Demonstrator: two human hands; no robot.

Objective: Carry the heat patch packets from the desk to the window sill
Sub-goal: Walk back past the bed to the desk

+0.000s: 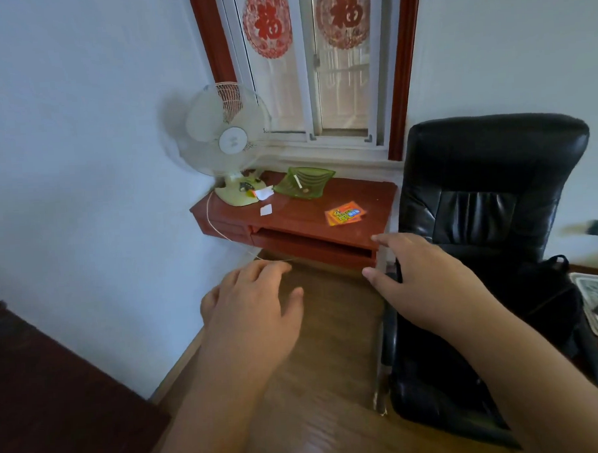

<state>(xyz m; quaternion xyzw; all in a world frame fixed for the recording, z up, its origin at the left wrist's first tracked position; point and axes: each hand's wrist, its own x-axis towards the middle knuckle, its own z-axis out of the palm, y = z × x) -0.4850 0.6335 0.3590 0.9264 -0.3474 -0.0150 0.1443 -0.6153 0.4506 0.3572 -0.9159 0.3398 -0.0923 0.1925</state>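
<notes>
The orange heat patch packets (pixel 345 216) lie in a small overlapping stack on the right part of the red-brown desk (pixel 301 222). The pale window sill (pixel 329 156) runs just behind the desk, under the window. My left hand (pixel 256 307) hovers over the floor in front of the desk, fingers apart and holding nothing. My right hand (pixel 426 279) is stretched out near the desk's front right corner, also open, a short way below the packets.
A white table fan (pixel 229 143) stands on the desk's left end, its cord hanging off the front. A green glass ashtray (pixel 304 183) and paper scraps (pixel 266 210) lie mid-desk. A black leather chair (pixel 489 218) crowds the right side. Dark furniture (pixel 41 391) sits at lower left.
</notes>
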